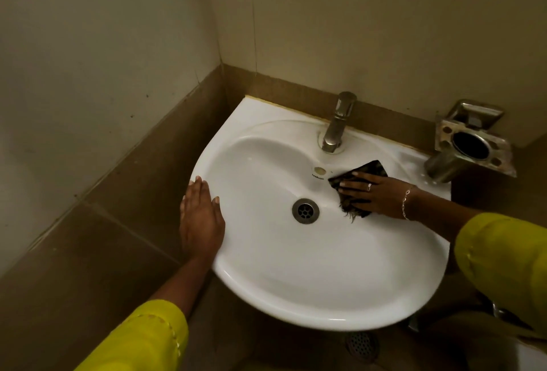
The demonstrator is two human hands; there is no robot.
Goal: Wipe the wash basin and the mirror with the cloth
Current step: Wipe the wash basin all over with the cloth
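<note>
A white wash basin [296, 267] is fixed in the corner of a tiled bathroom. My right hand [376, 193] lies flat on a dark patterned cloth [367, 170], pressing it against the basin's inner right slope, between the tap and the drain [305, 210]. The cloth's frayed edge hangs toward the drain. My left hand [201, 219] rests flat on the basin's left rim, fingers together, holding nothing. No mirror is in view.
A metal tap [337, 125] stands at the basin's back. To the right, a metal holder [470, 142] with a cup ring is fixed to the wall. Tiled walls close in at the left and back. A floor drain [362, 345] lies under the basin.
</note>
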